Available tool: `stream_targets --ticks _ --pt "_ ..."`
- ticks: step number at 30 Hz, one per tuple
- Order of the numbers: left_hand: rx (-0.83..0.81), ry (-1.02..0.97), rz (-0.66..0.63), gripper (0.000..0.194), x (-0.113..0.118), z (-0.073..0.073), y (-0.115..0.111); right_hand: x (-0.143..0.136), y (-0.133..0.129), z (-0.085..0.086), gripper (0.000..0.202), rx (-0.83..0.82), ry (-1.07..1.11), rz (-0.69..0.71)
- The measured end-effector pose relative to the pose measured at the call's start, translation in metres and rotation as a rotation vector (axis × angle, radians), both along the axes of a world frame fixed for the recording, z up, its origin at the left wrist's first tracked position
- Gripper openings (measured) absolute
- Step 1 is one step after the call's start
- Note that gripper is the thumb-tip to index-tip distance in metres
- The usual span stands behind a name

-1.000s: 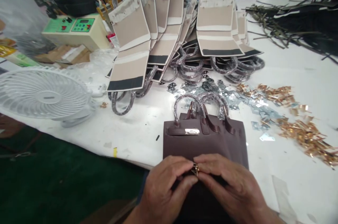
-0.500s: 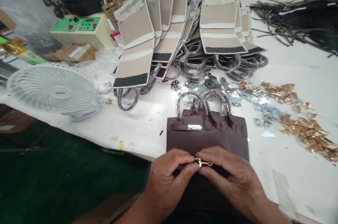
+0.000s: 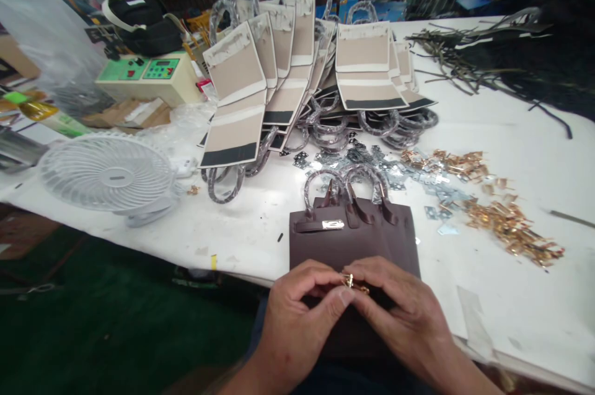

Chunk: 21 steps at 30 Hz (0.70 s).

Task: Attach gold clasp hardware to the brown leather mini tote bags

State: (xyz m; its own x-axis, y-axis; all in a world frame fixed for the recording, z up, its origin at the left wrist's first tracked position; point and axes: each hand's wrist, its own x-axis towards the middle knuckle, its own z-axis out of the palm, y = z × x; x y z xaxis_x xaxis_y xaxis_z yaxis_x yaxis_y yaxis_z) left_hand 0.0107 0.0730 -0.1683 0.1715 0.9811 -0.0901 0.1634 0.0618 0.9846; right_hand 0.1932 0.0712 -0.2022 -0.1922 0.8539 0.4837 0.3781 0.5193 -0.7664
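Observation:
Between the fingertips of both hands is a small gold metal clasp piece (image 3: 349, 281), its exact kind too small to make out. My left hand (image 3: 302, 314) pinches its left side with thumb and index finger. My right hand (image 3: 402, 305) is closed on its right side. Under and behind the hands lies a dark brown handbag (image 3: 372, 240) at the table's front edge. The bag has plastic-wrapped handles (image 3: 325, 178) and a shiny metal plate (image 3: 333, 224) on its strap. My hands hide its lower part.
Fanned beige bag panels (image 3: 235, 94) with wrapped handles lie at the back. Flat silver plates (image 3: 385, 165) and gold fittings (image 3: 506, 227) are scattered to the right. A white fan (image 3: 111, 175) stands left, before a green-topped control box (image 3: 149, 75). Dark strips (image 3: 455, 54) lie far right.
The view has tilted up and shifted, showing more of the room behind. Both hands still hold the gold clasp piece, which has turned slightly between the fingers.

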Motion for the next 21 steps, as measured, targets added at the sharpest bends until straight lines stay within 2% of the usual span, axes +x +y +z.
stream_targets --ticks 9,13,18,21 --pt "0.465 0.072 -0.03 0.007 0.004 0.006 -0.022 -0.001 -0.03 0.024 0.01 -0.045 0.036 -0.04" --pt "0.59 0.073 -0.056 0.01 0.004 0.009 -0.032 -0.003 -0.043 0.032 0.009 -0.043 0.038 -0.064" --pt "0.6 0.086 -0.071 0.01 0.003 0.01 -0.042 -0.003 -0.051 0.032 0.011 -0.034 0.054 -0.079" --pt "0.487 0.094 -0.003 0.01 -0.003 -0.002 -0.037 0.001 -0.047 0.029 0.015 -0.045 0.076 -0.113"
